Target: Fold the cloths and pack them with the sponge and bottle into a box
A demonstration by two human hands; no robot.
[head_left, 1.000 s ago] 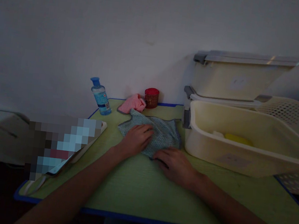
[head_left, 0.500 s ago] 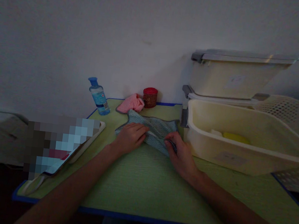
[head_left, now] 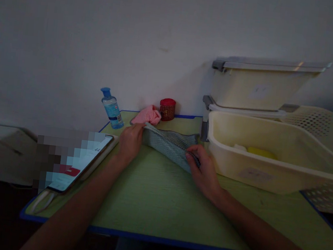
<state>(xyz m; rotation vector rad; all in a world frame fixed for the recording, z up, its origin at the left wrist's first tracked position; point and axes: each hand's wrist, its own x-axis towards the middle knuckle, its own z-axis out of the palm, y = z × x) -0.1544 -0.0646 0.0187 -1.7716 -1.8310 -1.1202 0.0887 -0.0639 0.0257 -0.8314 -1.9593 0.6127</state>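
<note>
two grips on one blue-grey cloth (head_left: 167,145), toward the back edge of the bench (head_left: 157,204), about mid-width, just left of the cream tub (head_left: 239,171). left grip (head_left: 130,143) closed on the cloth's far-left corner, fingers curled over it, just beside the pink cloth (head_left: 148,116). right grip (head_left: 203,171) pinching the near-right end, thumb on top, close to the tub's front-left corner. cloth stretched between both as a long narrow band, upper edge raised, lower edge seemingly resting on the bench. held at opposite ends, likely to keep the band taut and its edges lined up. pink cloth bunched at the back edge, touching or just beside a red jar (head_left: 167,109); cannot tell which. blue-capped bottle (head_left: 111,108) upright near the back-left corner, apart from both grips. phone (head_left: 80,163) lying screen-up at the left edge, screen lit. lidded bin (head_left: 257,89) stacked behind the tub against the wall, perforated basket (head_left: 320,122) to its right. yellow item (head_left: 262,152) inside the tub, too dim to name.
</note>
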